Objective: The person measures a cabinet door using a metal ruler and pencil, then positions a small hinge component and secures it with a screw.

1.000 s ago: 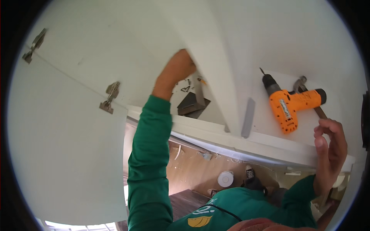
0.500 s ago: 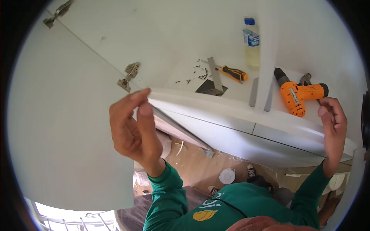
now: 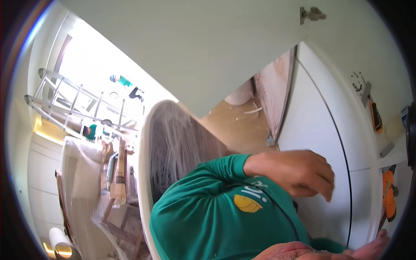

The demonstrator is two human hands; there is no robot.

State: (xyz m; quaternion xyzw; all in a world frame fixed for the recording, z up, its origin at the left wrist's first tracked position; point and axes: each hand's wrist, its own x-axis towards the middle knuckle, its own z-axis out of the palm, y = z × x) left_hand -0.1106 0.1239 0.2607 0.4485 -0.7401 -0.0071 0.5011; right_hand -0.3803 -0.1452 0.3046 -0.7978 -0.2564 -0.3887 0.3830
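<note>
My left hand (image 3: 299,173), in a green sleeve, is bent across in front of my chest. Its fingers are curled down, and its palm side and thumb are hidden; whatever they may hold cannot be made out. At the lower right edge my right hand (image 3: 370,250) shows only in part, with its fingers stretched out and nothing seen in them. Just beyond it an orange cordless drill (image 3: 388,195) lies on the white cabinet panel. Farther up that panel are an orange-and-black handled tool (image 3: 375,117), a grey metal bar (image 3: 366,92) and several small screws (image 3: 357,81).
A broad white cabinet door (image 3: 173,43) fills the upper middle, near a metal hinge (image 3: 312,15). On the left stand a plastic-wrapped sofa (image 3: 173,147), cardboard pieces (image 3: 119,177) and a metal railing (image 3: 65,106). Other people in green (image 3: 92,131) are in the distance.
The view has swung left, so the drill and tools now sit at the right edge. My left hand has come down from the door's edge to my chest.
</note>
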